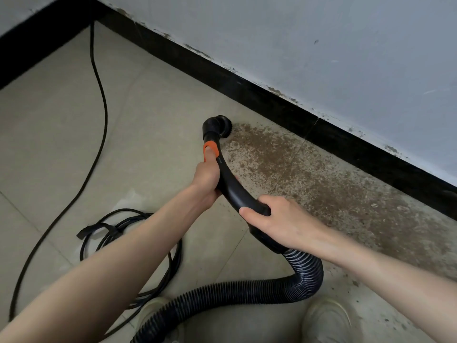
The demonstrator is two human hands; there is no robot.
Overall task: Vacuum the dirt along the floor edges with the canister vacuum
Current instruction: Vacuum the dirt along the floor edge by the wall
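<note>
A black curved vacuum handle ends in a round brush nozzle that sits on the beige tile floor at the left end of a brown dirt patch. The dirt runs rightward along the black baseboard. My left hand grips the upper handle, its thumb lying on the orange slider. My right hand grips the lower end of the handle, where the ribbed black hose begins. The hose loops down between my feet. The canister itself is out of view.
A black power cord runs from the far corner across the floor on the left, and its coiled slack lies under my left forearm. My two light shoes stand at the bottom edge. A white scuffed wall rises above the baseboard.
</note>
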